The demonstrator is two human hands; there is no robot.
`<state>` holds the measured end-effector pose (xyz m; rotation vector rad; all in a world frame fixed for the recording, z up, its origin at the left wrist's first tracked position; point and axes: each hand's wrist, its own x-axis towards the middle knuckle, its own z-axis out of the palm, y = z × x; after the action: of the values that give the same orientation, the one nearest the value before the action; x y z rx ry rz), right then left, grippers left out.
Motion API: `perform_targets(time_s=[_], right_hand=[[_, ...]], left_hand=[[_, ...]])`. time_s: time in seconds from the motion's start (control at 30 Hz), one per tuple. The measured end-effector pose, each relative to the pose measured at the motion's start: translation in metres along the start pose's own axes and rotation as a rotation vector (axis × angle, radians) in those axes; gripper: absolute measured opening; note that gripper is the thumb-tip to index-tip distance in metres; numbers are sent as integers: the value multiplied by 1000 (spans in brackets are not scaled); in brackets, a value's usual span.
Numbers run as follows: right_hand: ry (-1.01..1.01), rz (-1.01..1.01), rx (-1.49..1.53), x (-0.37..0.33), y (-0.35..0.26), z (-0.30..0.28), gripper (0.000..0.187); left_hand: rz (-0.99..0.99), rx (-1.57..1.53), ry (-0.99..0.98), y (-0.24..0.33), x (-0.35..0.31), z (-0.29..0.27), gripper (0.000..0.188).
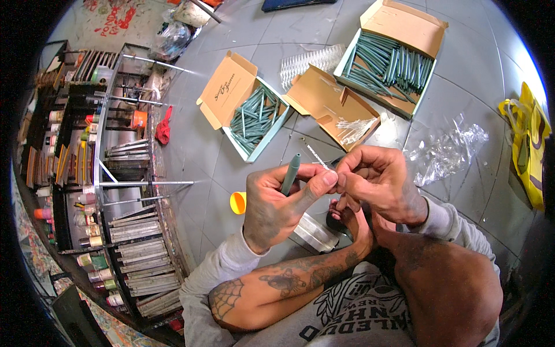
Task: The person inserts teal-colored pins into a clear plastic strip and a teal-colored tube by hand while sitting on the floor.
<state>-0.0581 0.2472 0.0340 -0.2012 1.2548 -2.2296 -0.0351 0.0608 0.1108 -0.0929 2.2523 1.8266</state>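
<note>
My left hand (277,199) is closed around a dark green pen barrel (292,173), which stands nearly upright between the fingers. From the meeting fingertips of both hands a thin white stick with dark marks (315,155), like a pen refill, slants up and away. My right hand (376,179) is closed in a pinch at the lower end of that stick, its fingertips touching my left thumb. What exactly lies between the fingertips is partly hidden. Beyond the hands, a brown cardboard box (324,95) contains a bunch of thin white sticks (354,130).
Two boxes of green pen barrels, one left (218,118) and one right (404,17), lie open on the grey tiles. Crumpled clear plastic (448,150) and a yellow bag (529,144) are at right. An orange cup (237,202) sits near my left wrist, a loaded rack (104,185) farther left.
</note>
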Motion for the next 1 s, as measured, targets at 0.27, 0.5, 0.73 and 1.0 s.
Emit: perform_targets(time_s=[0.27, 0.5, 0.73, 1.0], right_hand=[[-44, -67, -172, -4, -6, -2, 15], [-101, -101, -57, -3, -1, -6, 18], [-81, -53, -66, -4, -6, -4, 16], [-63, 24, -79, -3, -11, -7, 20]], left_hand=[[43, -5, 55, -1, 0, -1, 18], [50, 6, 47, 5, 1, 0, 19], [18, 95, 91, 5, -2, 1, 18], [161, 265, 113, -2, -4, 2, 16]])
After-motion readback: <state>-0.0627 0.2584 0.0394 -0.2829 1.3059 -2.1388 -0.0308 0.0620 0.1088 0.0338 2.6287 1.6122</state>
